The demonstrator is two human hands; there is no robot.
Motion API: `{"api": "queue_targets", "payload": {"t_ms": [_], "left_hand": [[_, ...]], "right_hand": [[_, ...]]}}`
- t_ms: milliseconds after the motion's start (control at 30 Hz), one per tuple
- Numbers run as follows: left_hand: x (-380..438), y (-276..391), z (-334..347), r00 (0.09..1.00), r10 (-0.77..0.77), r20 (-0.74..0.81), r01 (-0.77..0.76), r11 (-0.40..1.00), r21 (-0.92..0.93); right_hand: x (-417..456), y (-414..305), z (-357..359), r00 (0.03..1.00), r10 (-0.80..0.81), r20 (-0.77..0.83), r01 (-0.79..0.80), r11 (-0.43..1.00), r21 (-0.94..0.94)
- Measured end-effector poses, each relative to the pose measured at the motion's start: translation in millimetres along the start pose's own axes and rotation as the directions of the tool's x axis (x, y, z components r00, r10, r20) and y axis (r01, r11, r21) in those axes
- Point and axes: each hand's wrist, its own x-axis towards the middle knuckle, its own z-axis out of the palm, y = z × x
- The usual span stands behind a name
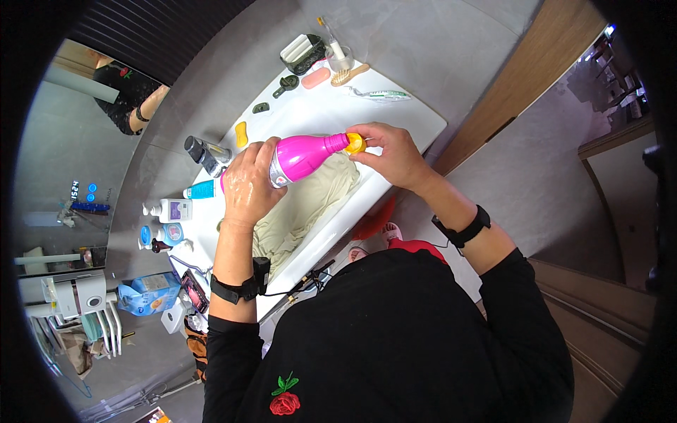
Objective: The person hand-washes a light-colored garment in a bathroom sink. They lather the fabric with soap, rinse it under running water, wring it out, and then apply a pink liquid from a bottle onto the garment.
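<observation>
My left hand [249,182], wet on its back, grips a bright pink plastic bottle [304,157] that is tilted nearly on its side. The bottle's threaded neck points right, at a yellow cap [355,143]. My right hand [394,153] pinches that cap between thumb and fingers, its hollow side facing the bottle mouth. Whether liquid is flowing cannot be seen. Below the bottle, pale cream cloth [307,214] lies bunched in the basin of a white sink [338,224].
A yellow soap bar [241,134], a wooden hairbrush [349,75], a pink soap case [316,77] and a toothbrush cup [340,59] stand along the back rim. Pump bottles [175,210], a teal tube [200,190] and a phone [194,291] line the left side.
</observation>
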Motion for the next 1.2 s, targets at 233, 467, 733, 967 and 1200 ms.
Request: {"api": "queue_targets", "payload": {"t_ms": [233,467,733,967,1200], "left_hand": [[2.0,1.6,-0.2,1.000,0.006,0.005,-0.006,1.000,0.011],[4.0,1.0,1.5,1.000,-0.007,0.023,0.006,1.000,0.011],[10.1,3.4,-0.1,1.000,0.000,0.012,0.000,1.000,-0.008],[13.1,4.1,2.5,1.000,0.000,-0.002,0.000,1.000,-0.019],[17.2,5.1,4.0,1.000,0.002,0.010,-0.002,1.000,-0.029]], "right_hand": [[0.7,1.0,-1.2,0.999,0.039,0.012,-0.038,0.999,-0.018],[1.8,4.0,-2.0,0.999,0.039,0.014,-0.039,0.999,0.029],[3.8,5.5,-4.1,0.998,0.055,0.010,-0.056,0.998,0.028],[5.5,6.5,-6.0,0.999,0.053,-0.003,-0.053,0.999,0.007],[4.9,7.2,-9.7,0.998,0.058,-0.011,-0.057,0.998,0.025]]}}
